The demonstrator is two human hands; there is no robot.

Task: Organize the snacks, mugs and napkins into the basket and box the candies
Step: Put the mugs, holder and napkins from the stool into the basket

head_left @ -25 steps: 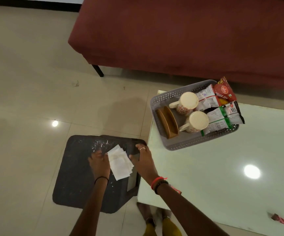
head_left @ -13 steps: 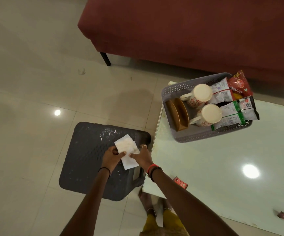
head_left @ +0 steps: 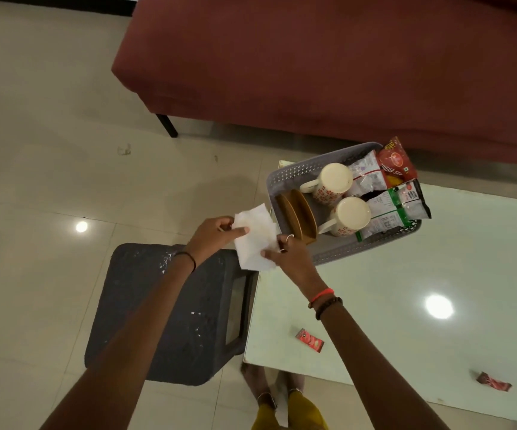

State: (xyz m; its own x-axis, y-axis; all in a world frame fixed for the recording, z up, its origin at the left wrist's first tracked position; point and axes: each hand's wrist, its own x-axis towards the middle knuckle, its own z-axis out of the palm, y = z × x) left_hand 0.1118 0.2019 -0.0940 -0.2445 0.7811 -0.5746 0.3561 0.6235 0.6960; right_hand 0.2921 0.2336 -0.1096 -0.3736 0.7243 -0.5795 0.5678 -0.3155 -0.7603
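The white napkins point(head_left: 255, 237) are held in the air just beside the near-left corner of the basket point(head_left: 285, 178), above the gap between the dark stool point(head_left: 170, 311) and the worktop point(head_left: 406, 305). The left hand point(head_left: 212, 235) pinches their left edge; the right hand point(head_left: 291, 256) is closed on their right edge. In the basket, at the worktop's far-left corner, stand 2 mugs point(head_left: 333, 181), a brown holder point(head_left: 297, 215) and snack packets point(head_left: 390, 197). 2 red candies point(head_left: 309, 340) lie near the worktop's near edge.
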